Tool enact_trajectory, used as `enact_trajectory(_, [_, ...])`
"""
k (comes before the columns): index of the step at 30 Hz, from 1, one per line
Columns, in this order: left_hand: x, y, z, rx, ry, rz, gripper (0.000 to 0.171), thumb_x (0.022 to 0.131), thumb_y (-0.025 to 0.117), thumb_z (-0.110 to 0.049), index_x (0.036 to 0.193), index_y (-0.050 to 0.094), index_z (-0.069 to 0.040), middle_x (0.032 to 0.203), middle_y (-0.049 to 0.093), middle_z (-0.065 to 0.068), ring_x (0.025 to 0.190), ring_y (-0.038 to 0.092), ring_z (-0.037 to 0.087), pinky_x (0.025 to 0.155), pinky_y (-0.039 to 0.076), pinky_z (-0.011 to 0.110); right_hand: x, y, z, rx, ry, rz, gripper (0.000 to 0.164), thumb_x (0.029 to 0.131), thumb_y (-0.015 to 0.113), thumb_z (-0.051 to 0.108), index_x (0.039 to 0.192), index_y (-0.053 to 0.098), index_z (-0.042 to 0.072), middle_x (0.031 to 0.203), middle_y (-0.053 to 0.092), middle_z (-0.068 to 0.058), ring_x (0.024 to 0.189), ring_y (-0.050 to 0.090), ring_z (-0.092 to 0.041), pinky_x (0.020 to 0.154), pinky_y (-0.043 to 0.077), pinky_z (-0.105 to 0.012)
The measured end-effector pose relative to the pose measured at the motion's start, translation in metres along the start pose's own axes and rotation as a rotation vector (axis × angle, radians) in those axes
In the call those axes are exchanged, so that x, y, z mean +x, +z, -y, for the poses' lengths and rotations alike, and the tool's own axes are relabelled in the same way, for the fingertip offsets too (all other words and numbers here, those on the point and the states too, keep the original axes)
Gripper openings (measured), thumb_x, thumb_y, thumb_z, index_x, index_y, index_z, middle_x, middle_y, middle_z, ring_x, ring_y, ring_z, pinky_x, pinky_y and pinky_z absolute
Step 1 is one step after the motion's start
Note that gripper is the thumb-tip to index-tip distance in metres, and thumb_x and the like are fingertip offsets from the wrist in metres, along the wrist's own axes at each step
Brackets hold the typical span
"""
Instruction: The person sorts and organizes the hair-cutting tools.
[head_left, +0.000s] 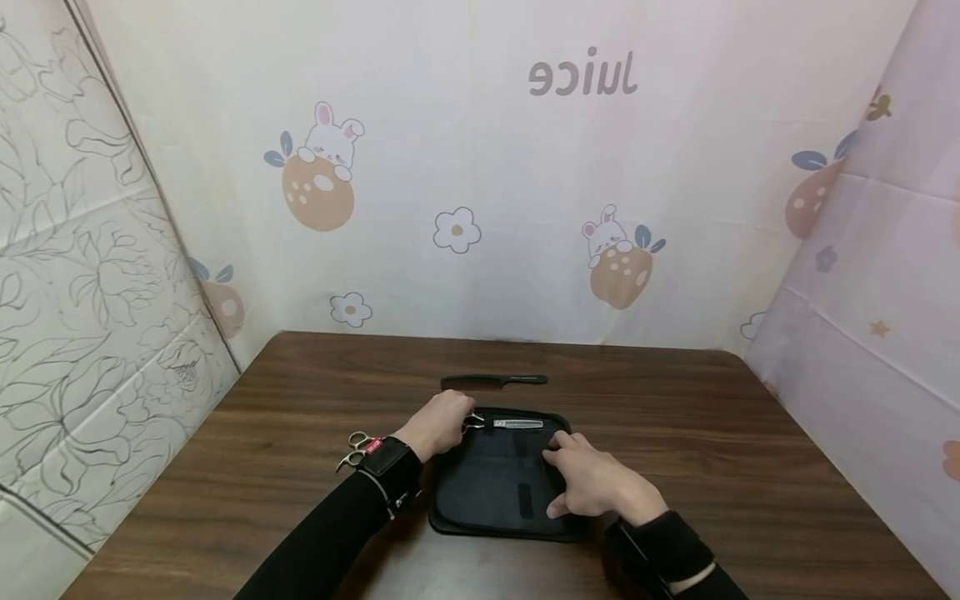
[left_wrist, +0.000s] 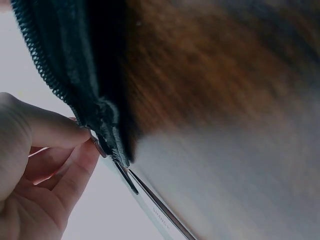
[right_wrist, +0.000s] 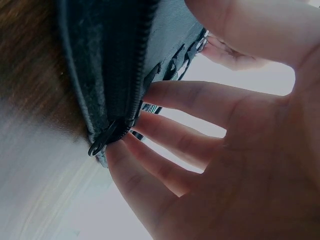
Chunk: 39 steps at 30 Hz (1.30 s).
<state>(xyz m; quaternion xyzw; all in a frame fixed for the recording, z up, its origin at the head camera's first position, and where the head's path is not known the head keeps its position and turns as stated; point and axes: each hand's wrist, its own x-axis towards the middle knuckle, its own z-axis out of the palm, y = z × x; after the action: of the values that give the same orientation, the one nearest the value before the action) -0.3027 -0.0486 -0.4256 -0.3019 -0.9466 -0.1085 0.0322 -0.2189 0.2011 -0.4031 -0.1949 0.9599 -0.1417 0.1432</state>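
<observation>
A black zip case [head_left: 487, 500] lies unfolded flat on the table. A pair of scissors [head_left: 517, 423] with a silver toothed blade lies across its upper part, handles to the left. My left hand [head_left: 442, 421] pinches the scissors' finger ring between thumb and fingers at the case's upper left corner; in the left wrist view the hand [left_wrist: 45, 165] partly hides that ring. My right hand [head_left: 600, 479] rests with spread fingers on the case's right edge. In the right wrist view its fingertips [right_wrist: 120, 155] touch the zipped rim, close to a zip pull [right_wrist: 100, 140].
A black comb [head_left: 495, 381] lies on the wooden table [head_left: 675, 400] beyond the case. Another pair of scissors [head_left: 358, 450] with a red tag lies left of the case, partly behind my left wrist. A printed curtain [head_left: 465, 167] hangs behind the table.
</observation>
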Motion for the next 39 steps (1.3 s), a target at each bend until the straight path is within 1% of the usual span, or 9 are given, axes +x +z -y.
enact_trajectory(8, [0.0, 0.002, -0.002, -0.012, 0.022, -0.017, 0.019, 0.088, 0.07, 0.009, 0.101, 0.073, -0.004, 0.095, 0.071, 0.009, 0.096, 0.068, 0.025, 0.086, 0.055, 0.038, 0.0, 0.0, 0.001, -0.004, -0.001, 0.002, 0.073, 0.077, 0.09, 0.026, 0.136, 0.061, -0.004, 0.141, 0.049, -0.013, 0.131, 0.043, -0.034, 0.096, 0.048, -0.052])
enact_trajectory(16, [0.001, 0.002, -0.004, 0.017, 0.026, -0.026, 0.017, 0.088, 0.071, 0.008, 0.099, 0.074, -0.005, 0.094, 0.071, 0.008, 0.095, 0.068, 0.023, 0.086, 0.055, 0.037, 0.001, 0.0, 0.002, -0.003, 0.005, 0.003, 0.072, 0.077, 0.091, 0.026, 0.136, 0.061, -0.004, 0.141, 0.049, -0.013, 0.13, 0.044, -0.033, 0.095, 0.048, -0.052])
enact_trajectory(20, [0.002, 0.001, -0.006, 0.029, 0.033, -0.015, 0.016, 0.088, 0.071, 0.007, 0.097, 0.074, -0.005, 0.092, 0.071, 0.009, 0.093, 0.068, 0.023, 0.085, 0.054, 0.037, 0.0, 0.0, 0.002, 0.0, 0.008, 0.003, 0.072, 0.077, 0.091, 0.026, 0.136, 0.061, -0.004, 0.141, 0.049, -0.012, 0.13, 0.044, -0.032, 0.095, 0.048, -0.053])
enact_trajectory(26, [0.004, 0.001, -0.008, 0.046, 0.026, -0.015, 0.017, 0.088, 0.07, 0.008, 0.097, 0.075, -0.006, 0.092, 0.071, 0.007, 0.094, 0.068, 0.023, 0.086, 0.054, 0.037, 0.0, -0.001, 0.001, -0.001, 0.009, 0.006, 0.072, 0.077, 0.091, 0.026, 0.136, 0.061, -0.004, 0.141, 0.049, -0.012, 0.13, 0.043, -0.033, 0.095, 0.048, -0.054])
enact_trajectory(33, [0.003, 0.001, -0.011, 0.024, 0.01, -0.006, 0.017, 0.09, 0.07, 0.007, 0.101, 0.076, -0.005, 0.095, 0.072, 0.007, 0.096, 0.068, 0.022, 0.086, 0.055, 0.035, 0.0, -0.001, 0.001, 0.0, 0.01, 0.015, 0.073, 0.078, 0.09, 0.026, 0.137, 0.06, -0.004, 0.142, 0.048, -0.012, 0.13, 0.043, -0.032, 0.096, 0.047, -0.055])
enact_trajectory(39, [0.004, 0.002, -0.011, 0.032, 0.004, -0.008, 0.017, 0.089, 0.071, 0.006, 0.101, 0.076, -0.006, 0.096, 0.072, 0.007, 0.097, 0.068, 0.022, 0.086, 0.055, 0.035, 0.001, -0.001, 0.001, -0.009, 0.013, 0.017, 0.073, 0.078, 0.09, 0.026, 0.137, 0.06, -0.003, 0.142, 0.048, -0.011, 0.13, 0.043, -0.032, 0.095, 0.046, -0.057])
